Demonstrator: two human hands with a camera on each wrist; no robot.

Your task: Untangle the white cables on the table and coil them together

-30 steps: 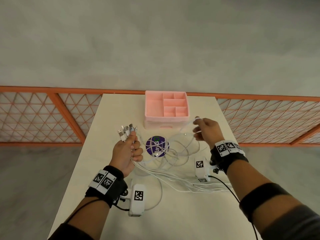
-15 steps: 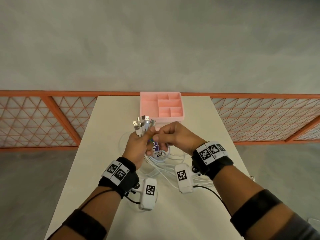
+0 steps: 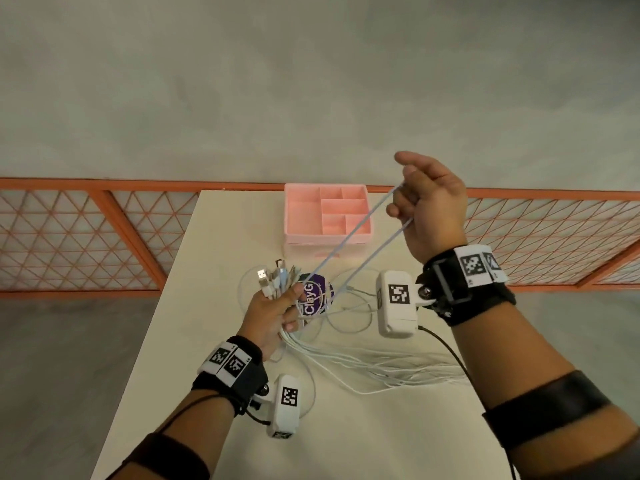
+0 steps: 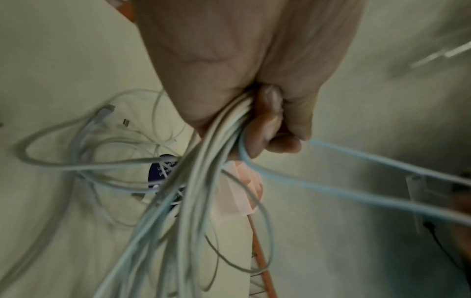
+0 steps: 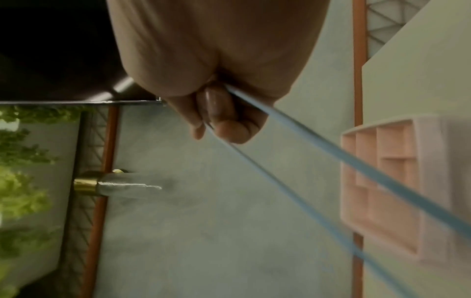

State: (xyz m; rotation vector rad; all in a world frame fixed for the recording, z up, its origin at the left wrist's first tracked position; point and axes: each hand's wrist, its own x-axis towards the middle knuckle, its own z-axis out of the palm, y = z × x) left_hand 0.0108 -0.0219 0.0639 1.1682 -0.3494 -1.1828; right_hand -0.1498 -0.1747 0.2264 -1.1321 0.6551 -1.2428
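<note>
My left hand (image 3: pixel 273 311) grips a bundle of white cables (image 4: pixel 198 175) just below their plugs (image 3: pixel 275 280), which stick up above the fist. The rest of the cables (image 3: pixel 381 368) trail off to the right across the table (image 3: pixel 221 237). My right hand (image 3: pixel 424 209) is raised above the table's far right and holds a loop of one pale blue-white cable (image 3: pixel 353 244) in its curled fingers (image 5: pixel 221 121). Both strands of that cable (image 5: pixel 356 163) run taut down to my left hand (image 4: pixel 254 100).
A pink compartment tray (image 3: pixel 327 213) stands at the table's far edge. A round purple sticker (image 3: pixel 315 299) lies under loose cable loops by my left hand. An orange lattice railing (image 3: pixel 86 237) runs behind the table, and a grey floor lies beyond.
My right hand left my left hand, where it was half a second ago, and rose up and to the right, pulling one cable loop taut. My left hand kept its hold.
</note>
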